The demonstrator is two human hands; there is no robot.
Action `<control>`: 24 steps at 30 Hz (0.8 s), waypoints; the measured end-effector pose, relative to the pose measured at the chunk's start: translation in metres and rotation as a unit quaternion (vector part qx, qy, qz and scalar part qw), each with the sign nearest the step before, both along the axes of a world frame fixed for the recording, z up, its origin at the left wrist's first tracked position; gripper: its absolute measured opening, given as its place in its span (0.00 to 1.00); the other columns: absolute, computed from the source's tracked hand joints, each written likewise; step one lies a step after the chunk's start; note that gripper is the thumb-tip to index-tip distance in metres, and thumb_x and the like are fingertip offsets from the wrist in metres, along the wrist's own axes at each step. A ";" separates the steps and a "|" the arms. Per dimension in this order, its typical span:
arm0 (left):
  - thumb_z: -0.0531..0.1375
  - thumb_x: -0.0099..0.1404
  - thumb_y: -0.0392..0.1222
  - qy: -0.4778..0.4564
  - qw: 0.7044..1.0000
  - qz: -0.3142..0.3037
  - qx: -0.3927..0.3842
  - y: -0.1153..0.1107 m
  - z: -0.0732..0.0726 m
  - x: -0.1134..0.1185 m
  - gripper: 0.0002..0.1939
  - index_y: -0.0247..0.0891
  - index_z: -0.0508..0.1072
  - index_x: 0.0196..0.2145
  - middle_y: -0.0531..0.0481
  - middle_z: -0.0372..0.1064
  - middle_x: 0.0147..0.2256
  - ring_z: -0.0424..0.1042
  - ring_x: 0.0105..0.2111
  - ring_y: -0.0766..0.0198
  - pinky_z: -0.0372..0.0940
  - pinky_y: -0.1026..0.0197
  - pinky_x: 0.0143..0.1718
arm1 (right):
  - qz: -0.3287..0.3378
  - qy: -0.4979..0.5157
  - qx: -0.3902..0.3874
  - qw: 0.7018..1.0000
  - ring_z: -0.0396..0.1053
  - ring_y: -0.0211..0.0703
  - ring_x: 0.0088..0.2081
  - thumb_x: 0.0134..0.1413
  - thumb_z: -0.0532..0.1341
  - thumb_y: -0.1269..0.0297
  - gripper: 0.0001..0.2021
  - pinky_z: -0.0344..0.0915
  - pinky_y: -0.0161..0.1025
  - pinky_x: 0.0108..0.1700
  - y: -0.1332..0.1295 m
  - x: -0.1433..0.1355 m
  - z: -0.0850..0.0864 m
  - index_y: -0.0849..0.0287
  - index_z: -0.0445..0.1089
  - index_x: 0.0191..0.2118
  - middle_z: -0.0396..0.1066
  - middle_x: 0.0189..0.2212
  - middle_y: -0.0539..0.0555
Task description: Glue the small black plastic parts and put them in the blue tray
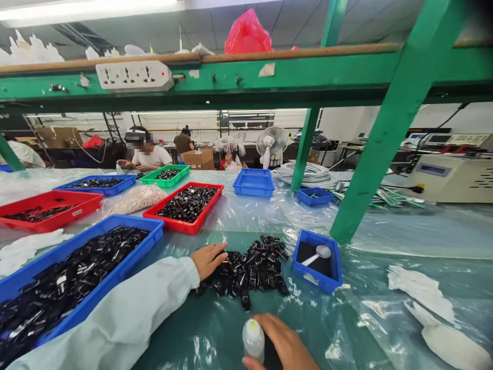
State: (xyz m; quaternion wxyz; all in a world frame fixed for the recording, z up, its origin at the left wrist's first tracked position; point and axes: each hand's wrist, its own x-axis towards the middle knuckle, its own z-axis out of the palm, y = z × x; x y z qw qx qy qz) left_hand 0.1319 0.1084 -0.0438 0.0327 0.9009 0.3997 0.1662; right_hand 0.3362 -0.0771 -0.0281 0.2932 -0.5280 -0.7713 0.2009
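Observation:
A loose pile of small black plastic parts [256, 270] lies on the green table sheet in front of me. My left hand [209, 259], in a pale sleeve, rests at the pile's left edge with its fingers stretched out. Near the bottom of the view my right hand [283, 341] is wrapped round a small translucent squeeze bottle [253, 343]. The bottle stands upright with a yellow-green tip on top. Right of the pile, a small blue bin [336, 264] holds black material and a white spoon [321, 253].
A long blue tray [152, 226] and red trays [220, 194] [90, 203] of black parts stand to the left. A green slanted post [385, 139] rises at right. White gloves [421, 293] lie nearby. Behind the table, a person [154, 155] sits working.

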 end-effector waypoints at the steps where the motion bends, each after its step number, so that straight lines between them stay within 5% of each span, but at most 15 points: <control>1: 0.52 0.69 0.47 -0.003 1.000 0.006 0.004 -0.013 0.001 -0.009 0.19 0.37 0.63 0.55 0.41 0.63 0.53 0.64 0.53 0.52 0.60 0.44 0.52 | -0.001 0.002 -0.006 1.000 0.73 0.53 0.43 0.46 0.65 0.63 0.17 0.69 0.42 0.43 -0.002 -0.001 0.001 0.58 0.70 0.44 0.75 0.42 0.58; 5: 0.47 0.69 0.54 -0.005 0.999 0.030 0.024 -0.067 0.000 -0.046 0.27 0.40 0.55 0.61 0.41 0.54 0.60 0.53 0.59 0.46 0.53 0.41 0.57 | -0.013 0.011 -0.022 1.000 0.71 0.54 0.44 0.50 0.61 0.60 0.16 0.68 0.47 0.44 -0.008 -0.001 -0.004 0.57 0.68 0.46 0.73 0.43 0.59; 10: 0.42 0.72 0.49 -0.015 0.998 0.031 0.053 -0.114 -0.019 -0.073 0.23 0.40 0.58 0.59 0.44 0.57 0.59 0.56 0.59 0.50 0.61 0.45 0.54 | -0.024 0.025 -0.014 0.999 0.72 0.53 0.41 0.52 0.59 0.59 0.14 0.69 0.46 0.41 -0.009 -0.002 -0.003 0.54 0.68 0.45 0.74 0.40 0.57; 17: 0.41 0.73 0.45 -0.094 0.993 0.018 0.063 -0.127 -0.022 -0.087 0.18 0.38 0.67 0.47 0.44 0.65 0.53 0.64 0.54 0.58 0.68 0.57 0.50 | -0.147 0.097 0.002 0.984 0.73 0.46 0.31 0.53 0.57 0.51 0.14 0.69 0.35 0.29 -0.021 -0.007 0.003 0.52 0.68 0.42 0.75 0.33 0.52; 21: 0.44 0.72 0.46 -0.140 0.989 -0.008 0.049 -0.132 -0.010 -0.084 0.16 0.38 0.68 0.37 0.46 0.70 0.44 0.60 0.56 0.54 0.64 0.53 0.51 | -0.155 0.141 -0.089 0.974 0.71 0.50 0.46 0.57 0.54 0.50 0.21 0.69 0.37 0.42 -0.021 -0.015 -0.003 0.52 0.61 0.53 0.71 0.48 0.56; 24: 0.44 0.72 0.44 -0.161 0.986 -0.018 0.027 -0.137 -0.005 -0.079 0.15 0.38 0.67 0.33 0.49 0.71 0.34 0.70 0.40 0.58 0.68 0.58 0.40 | -0.141 0.224 -0.134 0.955 0.68 0.48 0.50 0.58 0.52 0.49 0.23 0.68 0.37 0.45 -0.014 -0.040 0.001 0.52 0.56 0.56 0.68 0.51 0.59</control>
